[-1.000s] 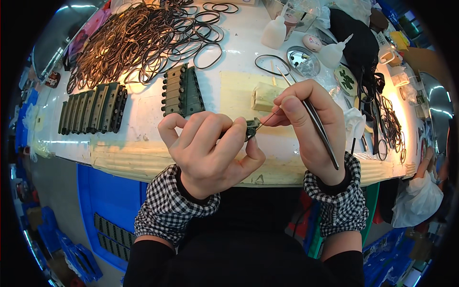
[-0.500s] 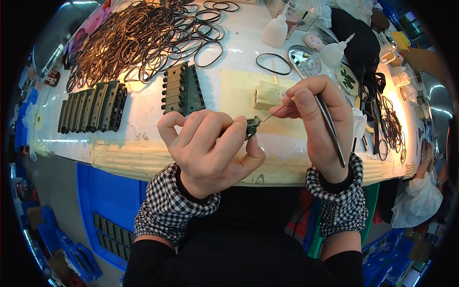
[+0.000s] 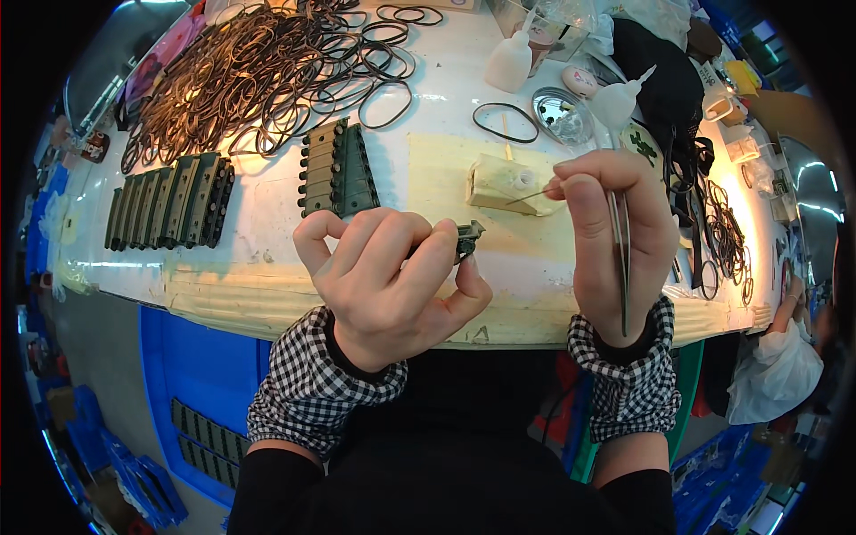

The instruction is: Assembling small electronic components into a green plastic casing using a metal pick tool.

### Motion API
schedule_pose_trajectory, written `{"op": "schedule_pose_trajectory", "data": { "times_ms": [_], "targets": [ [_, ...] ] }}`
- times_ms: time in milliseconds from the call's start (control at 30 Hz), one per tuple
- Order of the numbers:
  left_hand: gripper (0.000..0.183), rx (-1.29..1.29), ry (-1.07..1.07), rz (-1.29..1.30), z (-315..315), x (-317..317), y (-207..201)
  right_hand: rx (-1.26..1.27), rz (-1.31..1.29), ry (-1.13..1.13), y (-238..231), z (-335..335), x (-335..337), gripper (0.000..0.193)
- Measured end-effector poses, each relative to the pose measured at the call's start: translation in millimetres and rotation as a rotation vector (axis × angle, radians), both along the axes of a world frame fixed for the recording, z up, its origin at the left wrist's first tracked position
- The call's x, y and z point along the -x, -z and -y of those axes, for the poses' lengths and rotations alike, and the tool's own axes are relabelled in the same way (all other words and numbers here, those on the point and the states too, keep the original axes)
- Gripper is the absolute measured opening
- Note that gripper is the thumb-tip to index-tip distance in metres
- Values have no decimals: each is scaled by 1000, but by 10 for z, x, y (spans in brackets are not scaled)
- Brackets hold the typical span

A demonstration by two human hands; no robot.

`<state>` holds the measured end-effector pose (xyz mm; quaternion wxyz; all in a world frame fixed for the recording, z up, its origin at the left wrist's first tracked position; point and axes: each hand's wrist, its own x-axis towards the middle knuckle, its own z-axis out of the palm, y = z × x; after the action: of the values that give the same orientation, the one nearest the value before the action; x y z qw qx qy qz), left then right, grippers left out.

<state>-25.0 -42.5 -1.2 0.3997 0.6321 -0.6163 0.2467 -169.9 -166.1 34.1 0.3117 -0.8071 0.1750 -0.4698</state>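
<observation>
My left hand (image 3: 383, 281) is closed, with a small dark green molded part (image 3: 467, 235) pinched between thumb and fingers. Most of that part is hidden behind the fingers. Between thumb and forefinger, my right hand (image 3: 620, 232) pinches a thin needle-like rod (image 3: 535, 194). A pair of metal tweezers (image 3: 624, 267) is tucked in the same hand, its ends pointing down toward the wrist. The rod's tip is over or against a tape-wrapped block (image 3: 486, 185) with a round hollow; whether they touch I cannot tell.
Rows of green track-like pieces (image 3: 169, 203) and a shorter stack (image 3: 334, 169) stand at left. Rubber bands (image 3: 250, 80) are heaped behind them. White squeeze bottles (image 3: 510, 62), a dish of small dark parts (image 3: 557, 116) and a black bag (image 3: 660, 80) lie at the back right.
My right hand has drawn the rod away from the green part and over to the taped block. The tweezers have swung more upright. My left hand has hardly moved.
</observation>
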Motion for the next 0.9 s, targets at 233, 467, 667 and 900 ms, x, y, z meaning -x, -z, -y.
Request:
{"op": "schedule_pose_trajectory", "data": {
  "times_ms": [233, 467, 667, 900],
  "targets": [
    [29, 4, -2, 1, 8, 14, 15, -574, 22, -287, 35, -150, -63, 9],
    [29, 10, -1, 0, 11, 13, 26, -506, -8, -291, 51, -138, -70, 9],
    [29, 10, 2, 3, 11, 10, 25, -536, 13, -280, 32, -146, -60, 10],
    [28, 11, -4, -2, 4, 13, 20, 183, -76, 209, 117, 129, -25, 7]
  ]
}}
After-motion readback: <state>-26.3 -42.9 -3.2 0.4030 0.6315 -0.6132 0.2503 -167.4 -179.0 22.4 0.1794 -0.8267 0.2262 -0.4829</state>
